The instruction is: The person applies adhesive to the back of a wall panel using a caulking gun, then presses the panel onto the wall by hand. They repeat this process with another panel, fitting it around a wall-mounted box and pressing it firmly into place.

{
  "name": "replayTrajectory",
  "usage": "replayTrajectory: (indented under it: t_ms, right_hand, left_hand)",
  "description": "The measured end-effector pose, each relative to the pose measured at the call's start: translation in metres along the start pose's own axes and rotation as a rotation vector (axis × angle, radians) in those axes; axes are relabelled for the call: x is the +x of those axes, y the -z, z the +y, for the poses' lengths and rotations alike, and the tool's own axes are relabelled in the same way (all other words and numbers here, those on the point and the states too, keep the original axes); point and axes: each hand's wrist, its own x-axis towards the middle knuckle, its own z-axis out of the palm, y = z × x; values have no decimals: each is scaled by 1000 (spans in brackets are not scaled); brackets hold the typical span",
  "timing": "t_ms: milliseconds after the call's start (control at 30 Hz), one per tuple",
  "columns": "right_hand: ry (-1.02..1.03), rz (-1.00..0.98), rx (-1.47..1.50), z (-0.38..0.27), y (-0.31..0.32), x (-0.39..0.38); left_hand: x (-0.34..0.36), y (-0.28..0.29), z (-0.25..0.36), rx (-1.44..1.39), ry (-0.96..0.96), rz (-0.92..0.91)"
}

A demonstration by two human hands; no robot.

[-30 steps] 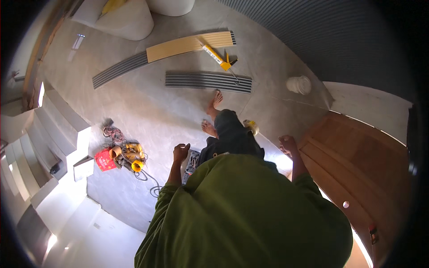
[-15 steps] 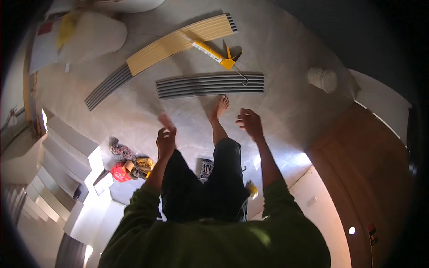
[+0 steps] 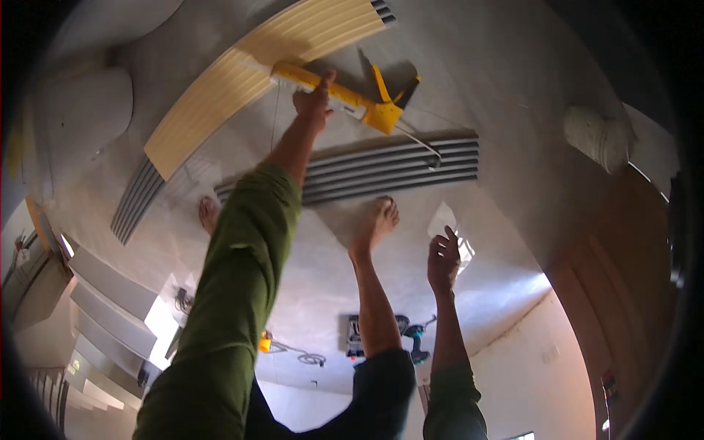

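My left hand [image 3: 315, 105] reaches far out over the floor and is closed around the barrel of a yellow caulking gun [image 3: 383, 116]. The gun lies slantwise, its trigger end toward the right and its hooked rod over a grey ribbed panel [image 3: 396, 169]. Some of my left fingers are hidden behind the barrel. Lower down on the right, my right hand [image 3: 444, 262] hangs in the air, fingers loosely bent and apart, with nothing visible in it. Beyond the gun, a wood-coloured ribbed panel [image 3: 213, 110] lies partly over a grey ribbed strip [image 3: 138, 202].
A whitish bucket-like container [image 3: 598, 139] lies at the right. A dark tool case [image 3: 353, 336] and a teal power tool [image 3: 418, 345] lie behind my leg. Steps [image 3: 117, 286] are at the left, a brown door [image 3: 609, 271] at the right. My bare feet stand near the grey panel.
My left arm has stretched forward, and its hand has closed on the caulking gun. The view has shifted and come closer to the floor. My right hand appears lower and farther right.
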Motion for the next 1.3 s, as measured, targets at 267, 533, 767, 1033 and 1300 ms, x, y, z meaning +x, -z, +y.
replayTrajectory:
  t_ms: [267, 533, 767, 1033, 1300]
  right_hand:
    - [601, 147, -341, -85, 12, 71]
    - [849, -534, -862, -227, -7, 62]
    - [802, -279, -886, -239, -40, 10]
    - [927, -274, -754, -253, -35, 41]
    - [1100, -199, -701, -252, -35, 85]
  left_hand:
    - [-17, 21, -8, -27, -320, 70]
    - [-98, 86, 41, -62, -435, -207]
    - [-113, 83, 98, 286, -303, -413]
    - [-113, 46, 135, 508, -177, -489]
    - [-83, 16, 137, 509, -155, -522]
